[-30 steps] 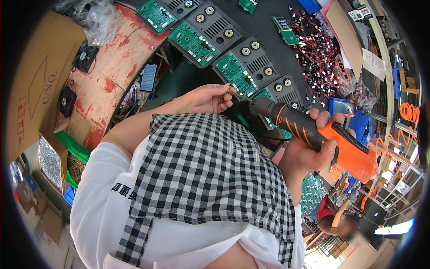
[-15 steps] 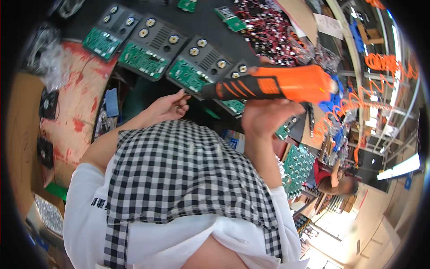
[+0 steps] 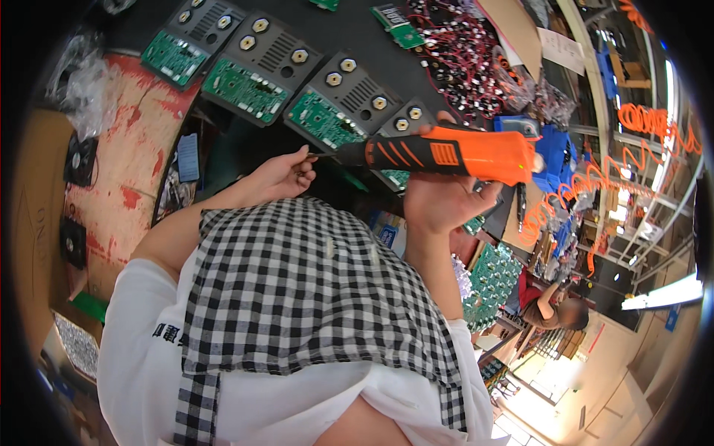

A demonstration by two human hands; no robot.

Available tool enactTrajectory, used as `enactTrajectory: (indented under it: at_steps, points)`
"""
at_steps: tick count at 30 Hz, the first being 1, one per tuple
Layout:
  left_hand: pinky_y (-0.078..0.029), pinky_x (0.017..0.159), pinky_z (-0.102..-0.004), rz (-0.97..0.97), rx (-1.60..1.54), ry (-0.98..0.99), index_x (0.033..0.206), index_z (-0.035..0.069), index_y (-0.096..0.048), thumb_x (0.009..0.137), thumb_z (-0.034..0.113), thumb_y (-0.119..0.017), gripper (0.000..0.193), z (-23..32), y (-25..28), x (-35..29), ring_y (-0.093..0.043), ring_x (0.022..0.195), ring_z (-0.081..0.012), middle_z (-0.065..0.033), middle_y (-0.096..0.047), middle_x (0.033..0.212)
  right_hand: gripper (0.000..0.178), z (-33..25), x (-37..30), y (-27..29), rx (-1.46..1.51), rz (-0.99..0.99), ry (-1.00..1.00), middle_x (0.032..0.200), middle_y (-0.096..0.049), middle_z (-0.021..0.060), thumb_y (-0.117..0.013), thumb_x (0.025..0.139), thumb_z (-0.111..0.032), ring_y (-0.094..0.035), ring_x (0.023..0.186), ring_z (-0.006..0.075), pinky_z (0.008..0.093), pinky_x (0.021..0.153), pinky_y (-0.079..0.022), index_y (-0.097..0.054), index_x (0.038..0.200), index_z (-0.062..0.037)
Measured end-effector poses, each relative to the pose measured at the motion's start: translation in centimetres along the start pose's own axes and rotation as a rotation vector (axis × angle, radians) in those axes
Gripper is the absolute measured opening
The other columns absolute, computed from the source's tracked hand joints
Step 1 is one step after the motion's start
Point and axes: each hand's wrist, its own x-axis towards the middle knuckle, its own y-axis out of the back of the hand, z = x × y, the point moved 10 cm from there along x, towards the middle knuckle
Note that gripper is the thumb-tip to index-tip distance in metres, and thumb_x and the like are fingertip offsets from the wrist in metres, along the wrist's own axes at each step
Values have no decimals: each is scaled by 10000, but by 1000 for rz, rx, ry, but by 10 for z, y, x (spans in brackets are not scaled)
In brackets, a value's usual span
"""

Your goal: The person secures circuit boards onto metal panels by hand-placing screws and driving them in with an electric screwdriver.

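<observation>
An orange and black power screwdriver (image 3: pixel 446 152) lies across my right hand (image 3: pixel 444 206), which grips it from beneath with fingertips showing over its far side. Its dark nose points left. At the thin bit's tip, my left hand (image 3: pixel 281 178) is closed in a pinch; whatever small thing is between thumb and finger is too small to make out. Just beyond, a dark panel (image 3: pixel 348 88) carries a green circuit board (image 3: pixel 325 121) and brass-coloured round fittings. Another such panel (image 3: pixel 405 119) is partly hidden by the screwdriver.
Two more panels with boards (image 3: pixel 245 89) stand to the left in the row. At the back right lies a heap of red and black wires (image 3: pixel 461 67). Stacked green boards (image 3: pixel 491 279) and a coiled orange hose (image 3: pixel 580 193) are on the right, where another person (image 3: pixel 554 308) is.
The view has shifted a little, so the panels appear slightly farther right and higher. The screwdriver's rear end sits a bit lower. Both hands keep nearly the same hold.
</observation>
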Motion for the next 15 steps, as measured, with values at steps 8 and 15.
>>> enactTrajectory:
  at_steps: [8, 15]
  points:
    - [-369, 536, -190, -32, 88, -42, 861, 23, -510, 839, 291, -452, 276, -3, 0, 10, -460, 622, -115, -5, -455, 628, 442, -15, -25, -1, -299, -31, 248, 987, -467, 153, -583, 689, -86, -506, 789, 246, 428, 786, -395, -321, 1044, -99]
    - [-430, 662, -239, 26, 327, -2, 917, 5, -469, 770, 470, -484, 488, -12, 8, 26, -498, 707, -129, -53, -490, 740, 366, -37, -32, 11, -468, -132, 449, 923, -508, 164, -531, 645, -16, -514, 742, 227, 422, 747, -411, -338, 951, -72]
